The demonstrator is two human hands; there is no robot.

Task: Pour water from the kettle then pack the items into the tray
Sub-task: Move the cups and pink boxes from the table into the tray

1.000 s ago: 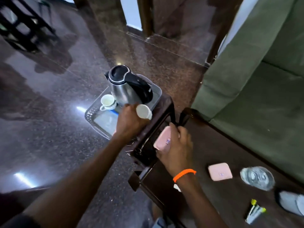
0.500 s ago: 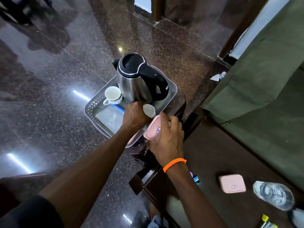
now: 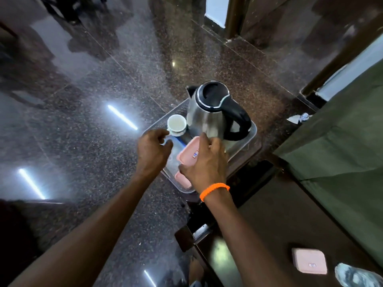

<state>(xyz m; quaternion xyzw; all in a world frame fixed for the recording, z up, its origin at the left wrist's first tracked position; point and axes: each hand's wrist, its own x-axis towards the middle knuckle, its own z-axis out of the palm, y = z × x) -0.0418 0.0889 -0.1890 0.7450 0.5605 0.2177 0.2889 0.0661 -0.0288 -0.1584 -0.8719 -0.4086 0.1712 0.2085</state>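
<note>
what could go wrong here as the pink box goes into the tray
The tray is crowded: the pink box in the right hand sits close to the kettle and might knock it. The left hand hovers by the white cup, which could tip. The tray overhangs its stand and may shift.

Both your forearms reach forward, side by side and apart. Your left hand [image 3: 152,151] is loosely curled, knuckles up, thumb and forefinger nearly pinched at the tips. Your right hand [image 3: 205,162] is spread palm down with the fingers clamped over a pink box [image 3: 187,154]; an orange band [image 3: 214,190] circles that wrist.
</note>
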